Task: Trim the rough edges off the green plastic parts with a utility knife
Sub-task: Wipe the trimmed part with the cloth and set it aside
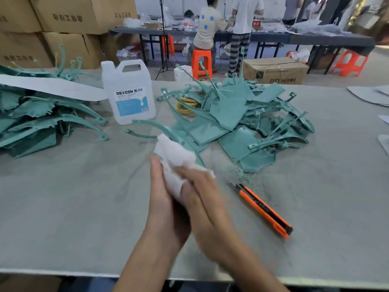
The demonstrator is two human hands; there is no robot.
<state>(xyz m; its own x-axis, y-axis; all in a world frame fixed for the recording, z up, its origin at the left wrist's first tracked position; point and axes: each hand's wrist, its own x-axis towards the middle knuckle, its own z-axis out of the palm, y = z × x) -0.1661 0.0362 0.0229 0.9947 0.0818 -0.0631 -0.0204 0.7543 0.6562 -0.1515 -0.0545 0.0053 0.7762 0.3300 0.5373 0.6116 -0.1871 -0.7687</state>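
Note:
A white cloth (pixel 175 159) is held between both hands above the middle of the table. My left hand (pixel 163 199) cups it from the left; my right hand (pixel 202 199) lies over it from the right, blurred. A curved green plastic part (pixel 168 131) runs from the jug toward the cloth and passes under it. The orange and black utility knife (pixel 266 210) lies alone on the table, right of my right hand, with nothing touching it. Green shavings (pixel 244 175) are scattered by its tip.
One heap of green parts (pixel 242 114) sits at centre right, another heap (pixel 42 114) at far left under a white strip. A white DEXCON jug (pixel 128 91) stands between them, yellow tape rolls (pixel 187 105) beside it. Cardboard boxes and people at tables fill the background.

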